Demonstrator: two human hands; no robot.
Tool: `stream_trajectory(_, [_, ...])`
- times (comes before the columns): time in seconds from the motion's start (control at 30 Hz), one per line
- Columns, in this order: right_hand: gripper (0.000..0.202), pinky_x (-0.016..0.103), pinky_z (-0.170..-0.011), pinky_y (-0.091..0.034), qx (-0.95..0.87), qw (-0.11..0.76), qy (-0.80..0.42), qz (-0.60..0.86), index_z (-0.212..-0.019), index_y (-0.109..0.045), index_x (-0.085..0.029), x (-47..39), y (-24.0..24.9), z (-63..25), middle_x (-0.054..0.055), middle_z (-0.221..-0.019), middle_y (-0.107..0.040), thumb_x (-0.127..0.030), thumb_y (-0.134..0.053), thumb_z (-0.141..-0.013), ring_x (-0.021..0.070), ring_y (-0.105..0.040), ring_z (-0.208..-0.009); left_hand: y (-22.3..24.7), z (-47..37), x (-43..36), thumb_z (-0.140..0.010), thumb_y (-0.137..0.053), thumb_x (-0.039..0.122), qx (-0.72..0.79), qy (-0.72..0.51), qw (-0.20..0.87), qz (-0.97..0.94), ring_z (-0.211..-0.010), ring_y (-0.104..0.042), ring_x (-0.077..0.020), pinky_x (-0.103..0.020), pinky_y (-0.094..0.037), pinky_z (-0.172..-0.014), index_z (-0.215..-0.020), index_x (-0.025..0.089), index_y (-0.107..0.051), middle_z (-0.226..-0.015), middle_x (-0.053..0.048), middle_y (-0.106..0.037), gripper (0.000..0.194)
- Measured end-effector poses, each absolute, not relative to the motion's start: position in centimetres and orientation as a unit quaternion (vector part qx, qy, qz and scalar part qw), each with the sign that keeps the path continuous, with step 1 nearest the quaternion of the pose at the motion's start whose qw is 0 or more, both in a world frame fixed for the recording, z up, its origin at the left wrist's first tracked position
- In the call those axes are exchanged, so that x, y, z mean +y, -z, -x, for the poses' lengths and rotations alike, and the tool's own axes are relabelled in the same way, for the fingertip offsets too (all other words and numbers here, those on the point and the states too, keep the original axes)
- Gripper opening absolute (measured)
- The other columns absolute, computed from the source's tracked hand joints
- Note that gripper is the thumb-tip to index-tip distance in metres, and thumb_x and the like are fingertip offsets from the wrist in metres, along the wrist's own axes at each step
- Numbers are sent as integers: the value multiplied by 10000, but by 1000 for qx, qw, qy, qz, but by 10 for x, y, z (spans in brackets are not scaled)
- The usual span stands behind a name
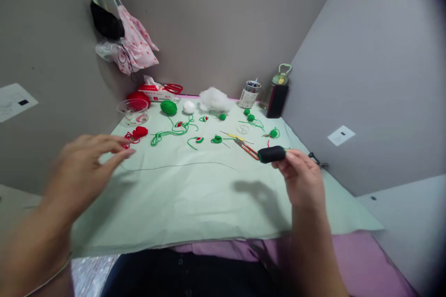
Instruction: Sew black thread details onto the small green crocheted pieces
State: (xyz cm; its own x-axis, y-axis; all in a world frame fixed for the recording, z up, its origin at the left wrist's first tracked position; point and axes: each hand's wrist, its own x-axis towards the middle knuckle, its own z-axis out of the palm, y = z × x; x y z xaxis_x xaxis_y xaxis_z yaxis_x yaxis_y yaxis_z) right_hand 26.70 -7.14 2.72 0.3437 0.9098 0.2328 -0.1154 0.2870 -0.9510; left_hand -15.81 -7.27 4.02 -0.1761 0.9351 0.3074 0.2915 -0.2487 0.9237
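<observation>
Places rel. to orange-handled snips (248, 150).

1. Cloth (181, 216), pale green: front edge well nearer than snips; broad open stretch betw. that edge & snips, w/ shadow of a hand on it. Right edge slants away, rt. of snips.
2. L hand (87, 169): far left of snips, raised, blurred; thumb & forefinger tips near each other. Can't tell if closed on thread.
3. R hand (304, 178): nearer & rt. of snips; thumb & fingers pinch end of black spool.
4. Black spool (272, 154), 1 pc.: held off cloth, just rt. of snips' handles, axis approx. level.
5. Thread (210, 163), dark, thin: slack, from near L fingertips, passing nearer than snips, twd. spool. Can't tell where it rests.
6. Yellow-handled hook (232, 136): just beyond snips, tip pointing left.
7. Red yarn (140, 132), loose green strands (170, 133), red-white-green piece (199, 140): left of snips. Green bundle (274, 133): beyond, rt.
8. Green yarn ball (169, 107), white ball (188, 107), stuffing (214, 100): far, left of snips.
9. Tin (248, 96) w/ pens: straight beyond snips. Dark phone (278, 101), upright agst. bottle (283, 77): beyond, rt.
10. Rear partition (209, 23): beyond all, bounds far edge.
</observation>
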Motion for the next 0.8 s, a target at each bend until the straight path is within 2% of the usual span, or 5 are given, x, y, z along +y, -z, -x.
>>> stream_trajectory(0.07, [134, 229, -488, -407, -468, 649, -400, 447, -796, -727, -194, -76, -32, -246, -8, -586, -583, -326, -723, -773, 120, -539, -559, -52, 105, -74, -701, -834, 182, 489, -544, 331, -596, -1014, -541, -243, -253, -447, -744, -752, 233, -774, -1033, -74, -696, 93])
stream_trajectory(0.23, [153, 251, -500, -387, -537, 593, -424, 423, -869, -756, -209, -87, -39, -208, -7, -590, -585, -338, -674, -861, 120, -499, -543, -46, 0, -67, -670, -876, 212, 317, -370, 630, -605, -806, -587, -180, -291, -456, -709, -1372, 314, -571, -982, -43, -670, 773])
stream_trajectory(0.33, [143, 253, -502, -385, -540, 606, -407, 419, -922, -767, -218, -89, -39, -206, -39, -526, -513, -324, -688, -867, 108, -465, -500, -35, -25, -62, -790, -788, 338, 229, -303, 716, -586, -730, -576, -161, -301, -440, -693, -1193, 213, -649, -829, -37, -650, 444])
stream_trajectory(0.5, [104, 240, -469, -352, -470, 687, -375, 407, -845, -744, -213, -83, -40, -233, -66, -459, -424, -303, -711, -805, 92, -405, -450, -24, -2, -53, -942, -585, 464, 301, -391, 645, -583, -528, -408, -103, -258, -316, -566, -828, 184, -656, -531, 36, -462, 310])
stream_trajectory(0.8, [40, 235, -436, -346, -310, 794, -279, 442, -653, -647, -206, -93, -36, -329, -45, -431, -443, -203, -667, -687, 90, -367, -426, -20, 100, -33, -856, -671, 397, 444, -562, 405, -569, -524, -392, -128, -252, -311, -519, -797, 195, -676, -522, 25, -415, 211])
